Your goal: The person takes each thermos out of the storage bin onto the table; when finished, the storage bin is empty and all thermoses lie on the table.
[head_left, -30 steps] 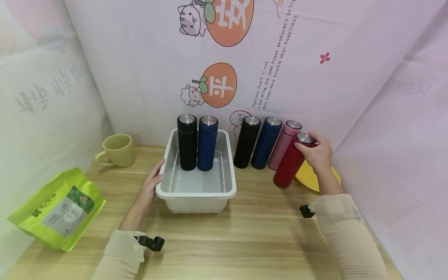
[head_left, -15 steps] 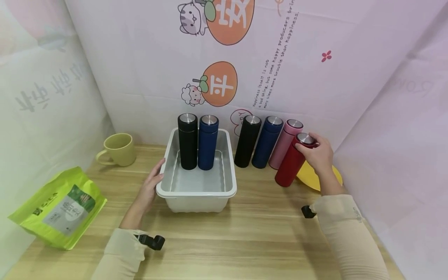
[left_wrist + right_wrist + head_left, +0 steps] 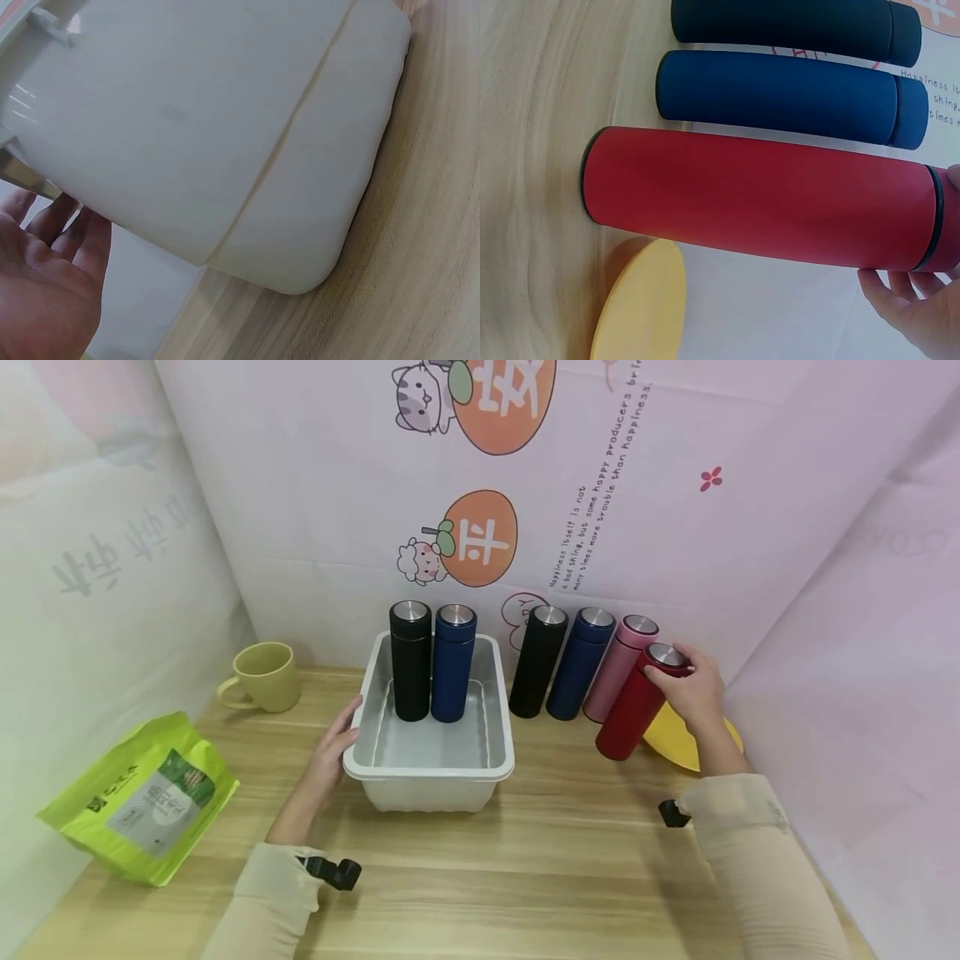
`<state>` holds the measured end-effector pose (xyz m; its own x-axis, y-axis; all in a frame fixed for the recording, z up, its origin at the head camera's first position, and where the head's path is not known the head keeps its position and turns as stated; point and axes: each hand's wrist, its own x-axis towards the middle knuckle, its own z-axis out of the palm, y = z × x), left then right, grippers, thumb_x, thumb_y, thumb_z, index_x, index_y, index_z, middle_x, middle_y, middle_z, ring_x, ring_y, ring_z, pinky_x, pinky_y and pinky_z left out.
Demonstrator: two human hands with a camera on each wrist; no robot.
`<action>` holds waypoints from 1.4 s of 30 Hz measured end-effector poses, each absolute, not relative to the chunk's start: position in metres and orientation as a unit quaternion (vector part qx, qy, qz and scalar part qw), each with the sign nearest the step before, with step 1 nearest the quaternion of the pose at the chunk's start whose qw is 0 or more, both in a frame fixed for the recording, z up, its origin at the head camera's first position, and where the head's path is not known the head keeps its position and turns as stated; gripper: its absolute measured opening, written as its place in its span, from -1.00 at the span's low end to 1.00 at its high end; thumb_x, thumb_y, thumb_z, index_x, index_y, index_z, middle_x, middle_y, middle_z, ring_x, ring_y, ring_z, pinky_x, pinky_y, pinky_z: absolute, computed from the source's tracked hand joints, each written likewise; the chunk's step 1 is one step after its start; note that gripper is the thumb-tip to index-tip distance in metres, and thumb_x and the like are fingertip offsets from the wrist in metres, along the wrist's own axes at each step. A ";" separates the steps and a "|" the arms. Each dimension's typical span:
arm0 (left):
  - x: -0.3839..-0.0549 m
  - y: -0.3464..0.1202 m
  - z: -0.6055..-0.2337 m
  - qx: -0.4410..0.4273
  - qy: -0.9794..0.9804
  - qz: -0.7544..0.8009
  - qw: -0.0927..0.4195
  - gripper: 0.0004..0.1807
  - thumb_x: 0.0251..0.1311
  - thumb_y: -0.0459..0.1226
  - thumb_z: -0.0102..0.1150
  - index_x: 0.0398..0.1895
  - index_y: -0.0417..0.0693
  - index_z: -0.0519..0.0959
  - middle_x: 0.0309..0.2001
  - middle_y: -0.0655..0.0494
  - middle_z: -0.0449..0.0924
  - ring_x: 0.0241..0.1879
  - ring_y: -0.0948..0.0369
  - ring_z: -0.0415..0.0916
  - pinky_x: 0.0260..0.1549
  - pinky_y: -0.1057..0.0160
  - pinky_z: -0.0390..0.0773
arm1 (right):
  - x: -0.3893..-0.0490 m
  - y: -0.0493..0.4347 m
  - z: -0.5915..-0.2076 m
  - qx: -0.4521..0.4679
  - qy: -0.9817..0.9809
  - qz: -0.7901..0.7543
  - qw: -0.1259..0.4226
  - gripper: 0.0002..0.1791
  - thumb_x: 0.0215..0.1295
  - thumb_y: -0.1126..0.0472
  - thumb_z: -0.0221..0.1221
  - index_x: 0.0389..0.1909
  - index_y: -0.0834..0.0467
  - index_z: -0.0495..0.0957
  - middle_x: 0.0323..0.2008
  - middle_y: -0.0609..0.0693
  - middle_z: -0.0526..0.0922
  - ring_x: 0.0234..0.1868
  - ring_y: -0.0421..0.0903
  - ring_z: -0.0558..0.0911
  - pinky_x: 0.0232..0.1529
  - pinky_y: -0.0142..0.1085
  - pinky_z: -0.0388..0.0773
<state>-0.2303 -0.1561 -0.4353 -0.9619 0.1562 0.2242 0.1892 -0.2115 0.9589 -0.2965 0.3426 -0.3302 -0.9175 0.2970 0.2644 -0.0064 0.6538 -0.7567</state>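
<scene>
My right hand [image 3: 693,689] grips the capped top of a red insulated bottle [image 3: 632,714] with its thumb and fingers. The bottle stands close to the table in front of a pink bottle [image 3: 613,672]; the right wrist view shows the red bottle's [image 3: 757,199] full length. My left hand [image 3: 332,756] touches the left side of a light grey plastic basin [image 3: 427,793]; in the left wrist view, gently bent fingers [image 3: 91,251] rest at the basin's [image 3: 180,127] outer wall below the rim. Inside the basin, a black bottle [image 3: 411,668] and a blue bottle [image 3: 452,672] stand upright.
Right of the basin, another black bottle [image 3: 536,668] and another blue bottle [image 3: 577,672] stand by the back wall. A yellow plate [image 3: 671,739] lies behind the right wrist. At left are a yellow-green mug [image 3: 266,681] and a lime-green pouch [image 3: 150,797].
The whole head view has shifted slightly, moving everything a little rightward in the picture. Both hands keep their places, one at the basin, the other on the red bottle.
</scene>
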 end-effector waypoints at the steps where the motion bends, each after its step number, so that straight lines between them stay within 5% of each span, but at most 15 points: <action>1: -0.230 -0.156 -0.435 -0.137 -0.629 -0.765 0.011 -0.39 0.44 -0.38 -0.37 0.50 -0.34 -0.12 0.53 -0.19 -0.31 0.46 -0.09 -0.29 0.36 -0.10 -0.18 | -0.297 0.343 -0.330 -0.081 -0.890 0.408 0.186 -0.22 0.26 -0.03 0.21 0.44 0.19 0.25 0.22 0.29 0.31 0.17 0.17 0.33 0.04 -0.08 0.40; 10: -0.231 -0.157 -0.434 -0.141 -0.631 -0.762 0.014 -0.39 0.43 -0.39 -0.37 0.50 -0.36 -0.13 0.53 -0.22 -0.31 0.46 -0.10 -0.28 0.36 -0.11 -0.19 | -0.299 0.343 -0.328 -0.068 -0.893 0.407 0.182 -0.22 0.27 -0.02 0.20 0.44 0.21 0.24 0.23 0.31 0.30 0.18 0.20 0.33 0.04 -0.07 0.40; 22: -0.231 -0.152 -0.435 -0.137 -0.641 -0.755 0.005 -0.39 0.43 -0.38 -0.34 0.51 -0.33 -0.11 0.53 -0.21 -0.29 0.46 -0.09 -0.29 0.36 -0.09 -0.19 | -0.289 0.339 -0.305 -0.053 -0.914 0.370 0.158 -0.14 0.27 -0.08 0.21 0.47 0.24 0.14 0.38 0.40 0.07 0.34 0.33 0.11 0.19 0.25 0.22; 42: -0.230 -0.157 -0.437 -0.131 -0.651 -0.748 0.012 -0.39 0.44 -0.35 -0.35 0.52 -0.28 -0.11 0.53 -0.20 -0.29 0.47 -0.11 -0.30 0.36 -0.12 -0.21 | -0.324 0.210 -0.244 0.051 -0.918 0.367 0.141 -0.28 0.31 0.02 0.23 0.43 0.14 0.25 0.37 0.29 0.12 0.34 0.21 0.15 0.30 0.09 0.13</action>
